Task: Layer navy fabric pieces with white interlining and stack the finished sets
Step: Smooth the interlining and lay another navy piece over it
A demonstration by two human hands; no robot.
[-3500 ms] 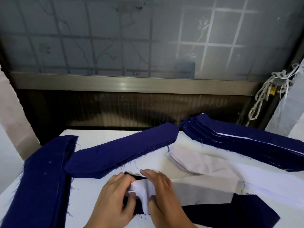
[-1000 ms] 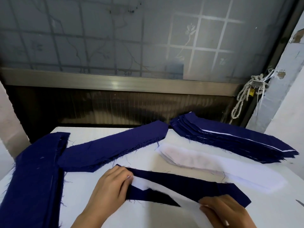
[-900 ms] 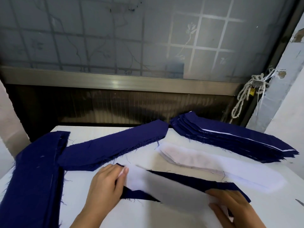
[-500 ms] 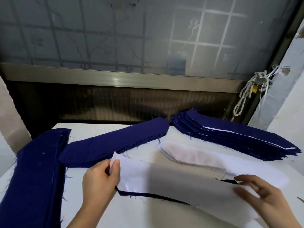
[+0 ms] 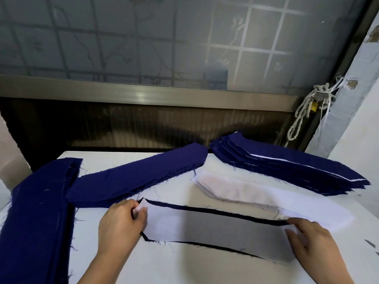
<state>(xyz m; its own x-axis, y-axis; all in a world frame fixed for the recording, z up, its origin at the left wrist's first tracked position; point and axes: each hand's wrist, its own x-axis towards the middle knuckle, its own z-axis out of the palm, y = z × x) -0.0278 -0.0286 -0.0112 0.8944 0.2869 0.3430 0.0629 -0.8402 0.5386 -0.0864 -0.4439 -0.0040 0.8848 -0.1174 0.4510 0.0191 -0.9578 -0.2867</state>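
Interlining spread over navy piece, long axis left-right; left end pinched by left hand, right end under flat right hand.

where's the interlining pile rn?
Head view, right of centre: the interlining pile lies on the table between the finished stack behind it and the white sheet nearer the person.

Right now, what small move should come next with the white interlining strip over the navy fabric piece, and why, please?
Probably release and smooth the white interlining strip flat: the left hand pinches one end, the right hand touches the other, and the navy fabric piece shows only thin margins along both long edges.
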